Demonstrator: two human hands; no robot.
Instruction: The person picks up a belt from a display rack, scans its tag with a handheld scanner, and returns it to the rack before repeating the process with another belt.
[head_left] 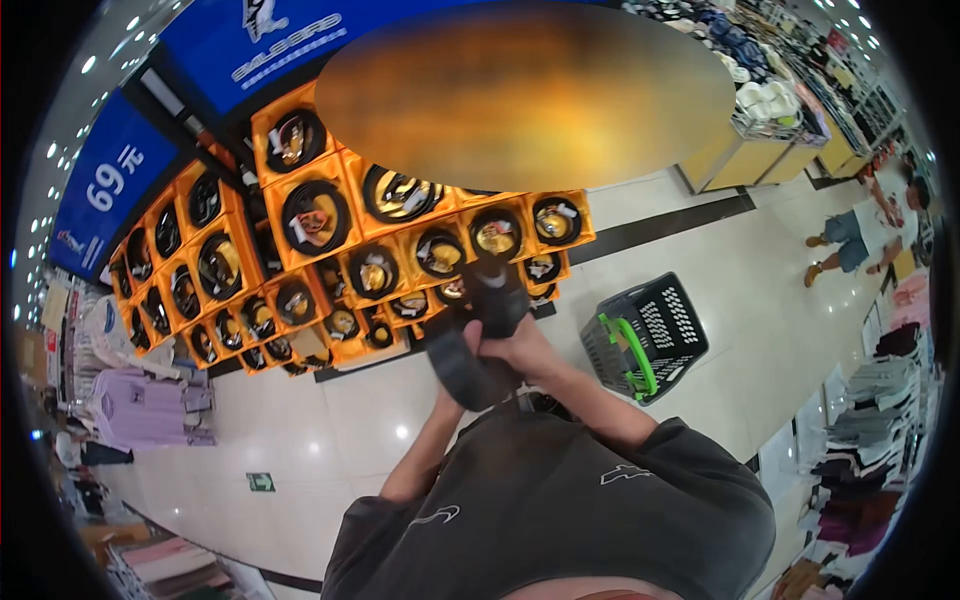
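Note:
A black belt [463, 362], blurred by motion, is bent into a loop in front of my chest. One part of it, a dark roll [497, 290], stands up above my right hand [522, 347]. The fingers of that hand are closed round the belt. My left hand [449, 402] is at the lower left of the loop. The belt covers its fingers, so their grip is hidden. Just beyond the belt are orange display boxes [400, 235], with rolled black belts [316, 216] and gold-coloured buckles in them.
A dark shopping basket [672, 335] with a green handle [632, 360] stands on the tiled floor [330, 440] to my right. Clothes racks [865, 440] line the right side. Purple shirts [140, 408] hang at left. Another person [865, 235] is at far right.

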